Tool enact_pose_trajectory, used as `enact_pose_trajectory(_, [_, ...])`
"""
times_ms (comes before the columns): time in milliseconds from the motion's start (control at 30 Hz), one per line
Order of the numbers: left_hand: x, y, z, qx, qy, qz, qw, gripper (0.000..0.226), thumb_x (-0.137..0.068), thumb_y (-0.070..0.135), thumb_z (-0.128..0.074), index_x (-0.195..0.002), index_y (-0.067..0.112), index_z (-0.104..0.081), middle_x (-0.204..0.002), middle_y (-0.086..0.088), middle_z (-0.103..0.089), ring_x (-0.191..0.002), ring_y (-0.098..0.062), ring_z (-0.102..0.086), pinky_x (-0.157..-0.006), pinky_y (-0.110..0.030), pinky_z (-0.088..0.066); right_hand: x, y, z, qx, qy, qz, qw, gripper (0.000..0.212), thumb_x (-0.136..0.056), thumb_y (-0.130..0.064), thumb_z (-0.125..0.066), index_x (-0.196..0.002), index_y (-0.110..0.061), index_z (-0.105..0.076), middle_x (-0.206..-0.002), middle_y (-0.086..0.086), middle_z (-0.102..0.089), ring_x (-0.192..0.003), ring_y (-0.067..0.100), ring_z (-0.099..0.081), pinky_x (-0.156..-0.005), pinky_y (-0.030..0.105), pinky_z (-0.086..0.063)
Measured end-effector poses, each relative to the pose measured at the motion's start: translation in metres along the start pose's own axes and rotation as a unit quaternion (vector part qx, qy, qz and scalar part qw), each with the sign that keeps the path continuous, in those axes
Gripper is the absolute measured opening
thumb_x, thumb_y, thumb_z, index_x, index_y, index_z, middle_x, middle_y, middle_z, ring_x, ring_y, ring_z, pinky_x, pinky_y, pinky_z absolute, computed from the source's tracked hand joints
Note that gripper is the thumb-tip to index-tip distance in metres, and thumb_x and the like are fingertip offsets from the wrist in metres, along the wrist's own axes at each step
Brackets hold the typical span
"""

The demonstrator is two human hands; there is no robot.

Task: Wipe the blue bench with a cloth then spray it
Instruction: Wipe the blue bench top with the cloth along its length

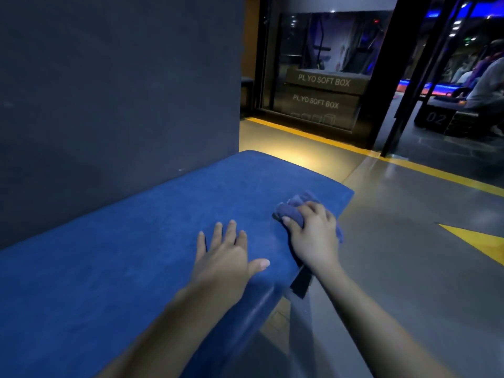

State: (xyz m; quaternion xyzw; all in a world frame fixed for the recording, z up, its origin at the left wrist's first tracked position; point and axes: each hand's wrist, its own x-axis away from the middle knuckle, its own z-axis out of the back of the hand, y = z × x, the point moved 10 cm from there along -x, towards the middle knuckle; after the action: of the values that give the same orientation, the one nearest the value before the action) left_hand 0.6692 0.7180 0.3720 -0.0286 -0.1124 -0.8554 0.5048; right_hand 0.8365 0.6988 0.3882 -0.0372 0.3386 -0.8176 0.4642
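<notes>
The blue bench (141,241) runs along a dark wall from the lower left towards the middle of the view. My left hand (226,257) lies flat on its padded top, fingers spread, holding nothing. To its right, my right hand (313,233) is closed on a crumpled blue cloth (293,208), pressing it onto the bench near the front edge and the far end. Part of the cloth sticks out beyond my fingers and part hangs at the bench's edge. No spray bottle is in view.
A dark wall (114,99) backs the bench. Grey floor (409,268) with yellow lines and a yellow arrow lies to the right. Stacked black soft boxes (321,96) stand behind glass ahead. A seated person (485,85) is at the far right.
</notes>
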Motion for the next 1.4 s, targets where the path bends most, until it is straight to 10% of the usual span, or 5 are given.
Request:
enact_pose_trajectory(167, [0.07,-0.023,-0.012,-0.029,-0.02,0.119,0.992,0.126,-0.052,0.077,-0.065,-0.141,-0.005,-0.032,-0.151,-0.026,-0.03,-0.139,-0.04,-0.033,-0.104,-0.063,-0.028,0.042,-0.02,-0.013,0.009,-0.041,0.032,0.999,0.032,-0.095,-0.041,-0.045,-0.122,-0.026,-0.054,-0.142,-0.007,-0.035,-0.141,0.022,-0.017,-0.108,0.054,-0.028])
enact_pose_trajectory(233, [0.093,-0.047,-0.013,-0.06,0.084,0.134,0.986,0.088,-0.042,0.053,-0.08,-0.106,-0.004,-0.058,-0.104,-0.023,-0.072,-0.09,-0.039,-0.072,-0.068,-0.06,-0.052,0.045,-0.017,-0.011,-0.001,-0.051,0.025,0.998,0.033,-0.095,-0.041,-0.045,-0.125,-0.028,-0.052,-0.144,-0.006,-0.033,-0.142,0.022,-0.014,-0.11,0.053,-0.025])
enact_pose_trajectory(600, [0.116,-0.068,-0.032,-0.1,0.101,0.142,0.98,0.087,-0.029,0.049,-0.066,-0.102,0.002,-0.055,-0.088,-0.023,-0.075,-0.071,-0.046,-0.071,-0.046,-0.06,-0.051,0.091,-0.075,-0.033,0.06,-0.112,0.066,0.99,0.031,-0.094,-0.042,-0.041,-0.121,-0.035,-0.053,-0.141,-0.009,-0.041,-0.142,0.022,-0.024,-0.109,0.059,-0.019])
enact_pose_trajectory(767, [0.134,-0.058,-0.022,-0.108,0.022,0.163,0.98,0.101,-0.081,0.061,-0.05,-0.152,0.006,-0.005,-0.16,-0.018,0.001,-0.146,-0.043,-0.008,-0.114,-0.054,-0.017,0.132,-0.114,-0.031,0.087,-0.122,0.215,0.965,0.036,-0.081,-0.049,-0.039,-0.102,-0.039,-0.067,-0.116,-0.008,-0.064,-0.113,0.022,-0.061,-0.097,0.058,-0.038])
enact_pose_trajectory(1400, [0.166,-0.066,-0.037,-0.049,-0.036,0.155,0.986,0.105,-0.083,0.058,-0.05,-0.146,0.023,0.026,-0.144,0.011,0.043,-0.145,-0.024,0.025,-0.118,-0.047,0.006,0.085,-0.1,-0.048,0.169,-0.204,0.279,0.923,0.049,-0.092,-0.056,-0.037,-0.139,-0.044,-0.031,-0.159,-0.005,-0.016,-0.143,0.029,-0.02,-0.112,0.058,-0.013])
